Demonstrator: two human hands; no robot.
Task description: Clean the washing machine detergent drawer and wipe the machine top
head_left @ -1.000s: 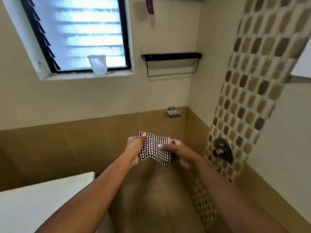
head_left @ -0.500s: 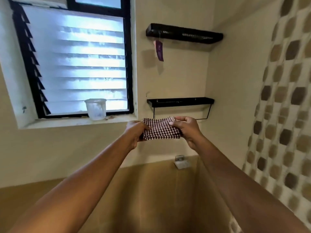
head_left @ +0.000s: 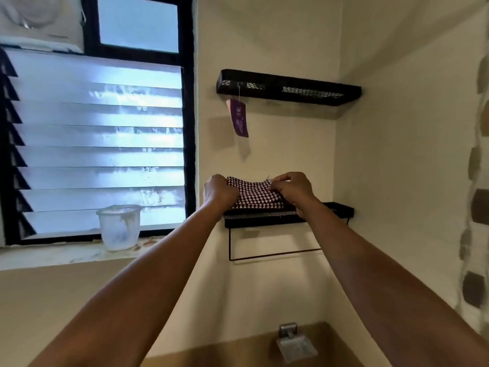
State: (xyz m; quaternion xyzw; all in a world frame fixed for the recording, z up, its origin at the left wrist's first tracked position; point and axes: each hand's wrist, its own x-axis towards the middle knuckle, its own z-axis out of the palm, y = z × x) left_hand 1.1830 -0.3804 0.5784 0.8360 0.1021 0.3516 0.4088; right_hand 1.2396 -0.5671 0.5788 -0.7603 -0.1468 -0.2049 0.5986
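On the lower black shelf (head_left: 336, 209), your checkered cloth (head_left: 254, 193) rests between both hands: left hand (head_left: 219, 192) grips its left end, right hand (head_left: 292, 189) pinches its right edge.

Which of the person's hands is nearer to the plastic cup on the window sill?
Left. The left hand grips the checked cloth up and right of the plastic cup; the right hand grips the cloth's far end, further right.
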